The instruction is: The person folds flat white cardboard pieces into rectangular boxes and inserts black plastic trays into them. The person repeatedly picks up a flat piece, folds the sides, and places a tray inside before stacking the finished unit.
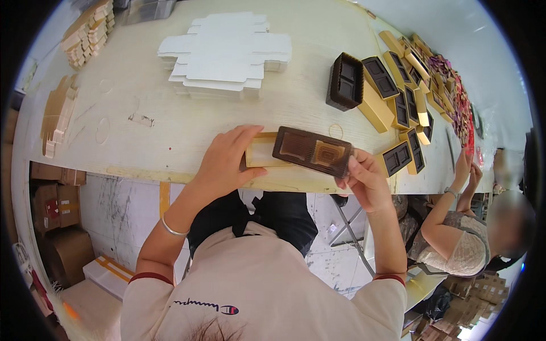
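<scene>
Near the table's front edge, my left hand [228,158] grips the left end of a shallow gold box [259,149] with a white inside. My right hand [365,177] pinches the right end of a brown plastic tray [312,151] with two compartments. The tray is tilted over the box and covers its right part. Beyond my right hand, a stack of nested brown trays [345,81] stands on the table. Beside that stack, several gold boxes [396,158] hold brown trays of the same sort.
A pile of flat white carton blanks [224,51] lies at the back. Gold-brown card pieces are stacked at the left [59,116] and far left [88,35]. A co-worker's arm [446,213] reaches over the table at the right, near a red heap [459,108].
</scene>
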The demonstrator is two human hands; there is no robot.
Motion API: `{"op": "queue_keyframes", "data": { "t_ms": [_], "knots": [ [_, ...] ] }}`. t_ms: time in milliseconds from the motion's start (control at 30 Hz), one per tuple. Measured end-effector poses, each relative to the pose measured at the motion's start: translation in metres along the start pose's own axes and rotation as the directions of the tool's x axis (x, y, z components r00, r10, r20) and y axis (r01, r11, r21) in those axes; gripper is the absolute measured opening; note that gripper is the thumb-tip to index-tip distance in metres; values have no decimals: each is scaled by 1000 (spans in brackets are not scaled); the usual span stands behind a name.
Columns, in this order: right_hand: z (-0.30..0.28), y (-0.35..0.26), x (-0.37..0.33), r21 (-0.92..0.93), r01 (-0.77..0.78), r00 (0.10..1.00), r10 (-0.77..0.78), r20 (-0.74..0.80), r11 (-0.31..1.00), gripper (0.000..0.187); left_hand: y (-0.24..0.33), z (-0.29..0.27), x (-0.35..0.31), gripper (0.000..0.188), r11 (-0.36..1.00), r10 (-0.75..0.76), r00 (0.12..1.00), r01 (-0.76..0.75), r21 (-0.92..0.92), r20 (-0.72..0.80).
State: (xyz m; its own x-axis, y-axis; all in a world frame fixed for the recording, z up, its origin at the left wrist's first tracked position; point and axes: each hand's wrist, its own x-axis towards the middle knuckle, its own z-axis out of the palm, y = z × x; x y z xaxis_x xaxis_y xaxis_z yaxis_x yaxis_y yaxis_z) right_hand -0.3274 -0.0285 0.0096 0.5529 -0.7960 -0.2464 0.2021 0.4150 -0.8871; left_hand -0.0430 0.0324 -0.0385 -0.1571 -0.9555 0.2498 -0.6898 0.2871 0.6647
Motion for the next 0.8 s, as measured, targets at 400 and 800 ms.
{"op": "queue_keyframes", "data": {
  "t_ms": [400, 800],
  "knots": [
    [5, 21, 15, 71, -273, 962, 274, -1, 959, 24, 5, -20, 19, 77, 987, -28, 965, 68, -145, 262],
    [19, 16, 24, -785, 518, 855, -218, 470, 340, 55, -4, -21, 18, 87, 997, 70, 971, -72, -2, 230]
  ]
}}
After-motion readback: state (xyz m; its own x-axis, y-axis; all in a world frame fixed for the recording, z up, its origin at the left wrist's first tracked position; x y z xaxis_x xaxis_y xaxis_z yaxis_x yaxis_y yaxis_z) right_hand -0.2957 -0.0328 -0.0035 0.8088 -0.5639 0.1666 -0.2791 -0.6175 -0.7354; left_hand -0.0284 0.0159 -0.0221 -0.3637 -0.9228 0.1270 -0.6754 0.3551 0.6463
